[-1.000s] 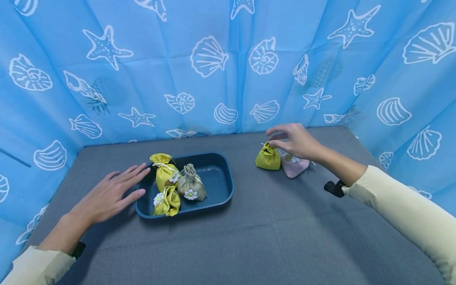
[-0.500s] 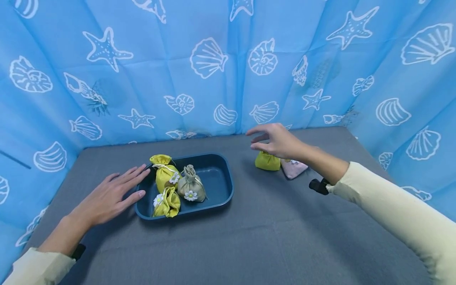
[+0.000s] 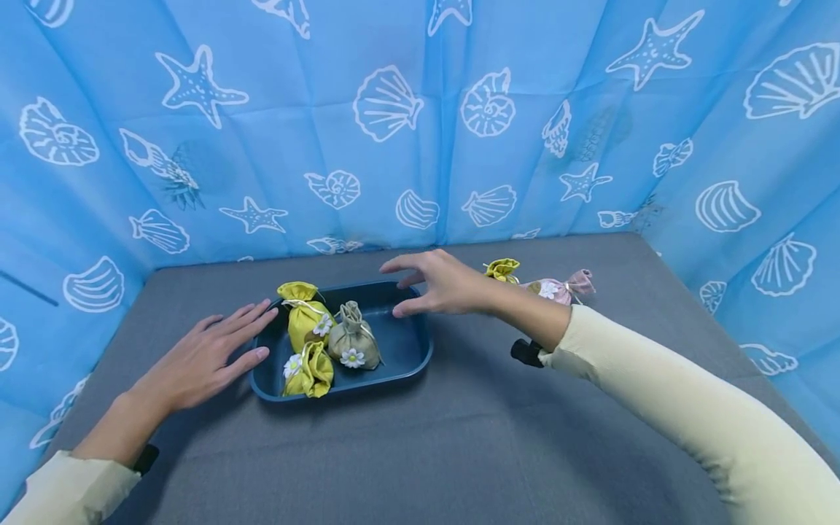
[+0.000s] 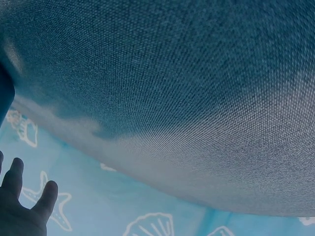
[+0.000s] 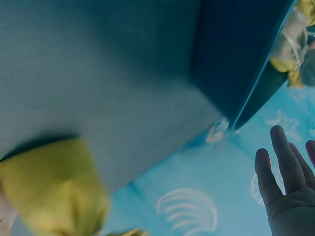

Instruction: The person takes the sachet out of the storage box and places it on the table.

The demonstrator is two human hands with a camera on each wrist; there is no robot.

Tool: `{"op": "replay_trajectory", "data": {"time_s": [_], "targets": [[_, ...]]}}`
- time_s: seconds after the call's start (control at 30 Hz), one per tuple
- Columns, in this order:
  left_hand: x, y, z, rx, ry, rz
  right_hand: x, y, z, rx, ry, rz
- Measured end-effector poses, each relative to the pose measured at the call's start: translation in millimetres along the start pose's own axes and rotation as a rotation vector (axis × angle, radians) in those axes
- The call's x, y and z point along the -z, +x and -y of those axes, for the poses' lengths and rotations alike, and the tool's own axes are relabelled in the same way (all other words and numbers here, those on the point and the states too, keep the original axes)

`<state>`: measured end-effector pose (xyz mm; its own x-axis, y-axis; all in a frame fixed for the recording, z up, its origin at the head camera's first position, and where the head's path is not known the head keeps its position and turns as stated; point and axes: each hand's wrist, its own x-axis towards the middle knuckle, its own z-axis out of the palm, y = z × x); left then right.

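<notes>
Head view shows your right hand (image 3: 438, 283) hovering over the far right corner of the dark blue tray (image 3: 410, 361), fingers spread and relaxed, holding nothing. Your left hand (image 3: 206, 357) lies flat on the grey table (image 3: 459, 437) just left of the tray, fingers straight, the tips near the tray's left rim (whether they touch it is hard to tell).

Inside the tray, three small drawstring pouches sit bunched at its left end: a yellow-green pouch (image 3: 303, 319) at the far left corner, a beige pouch (image 3: 353, 343) beside it toward the middle, and another yellow-green pouch (image 3: 308, 370) lying at the near left corner, each with a white daisy. The right half of the tray is bare.

To the right of the tray, behind your right forearm, a yellow-green pouch on the table (image 3: 502, 269) and a pink pouch (image 3: 558, 289) lie side by side, both partly hidden by the arm.

The right wrist view shows that yellow-green pouch on the table close up and blurred, with the tray's wall beyond it and your fingers (image 5: 280, 152) straight.
</notes>
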<state>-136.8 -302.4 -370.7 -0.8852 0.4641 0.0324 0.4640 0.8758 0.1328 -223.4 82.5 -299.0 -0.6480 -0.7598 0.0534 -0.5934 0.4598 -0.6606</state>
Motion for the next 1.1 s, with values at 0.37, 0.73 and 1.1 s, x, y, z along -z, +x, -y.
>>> {"op": "replay_trajectory", "data": {"time_s": [0.37, 0.73, 1.1], "targets": [[-1.6, 2.0, 1.9, -0.005, -0.011, -0.004, -30, 25, 19, 0.071, 0.025, 0.122], [-2.2, 1.3, 1.9, 0.006, -0.014, 0.013, -44, 39, 24, 0.109, -0.075, 0.168], [-3.7, 1.1, 2.5, 0.005, -0.015, 0.005, -49, 44, 25, 0.134, -0.083, 0.183]]}}
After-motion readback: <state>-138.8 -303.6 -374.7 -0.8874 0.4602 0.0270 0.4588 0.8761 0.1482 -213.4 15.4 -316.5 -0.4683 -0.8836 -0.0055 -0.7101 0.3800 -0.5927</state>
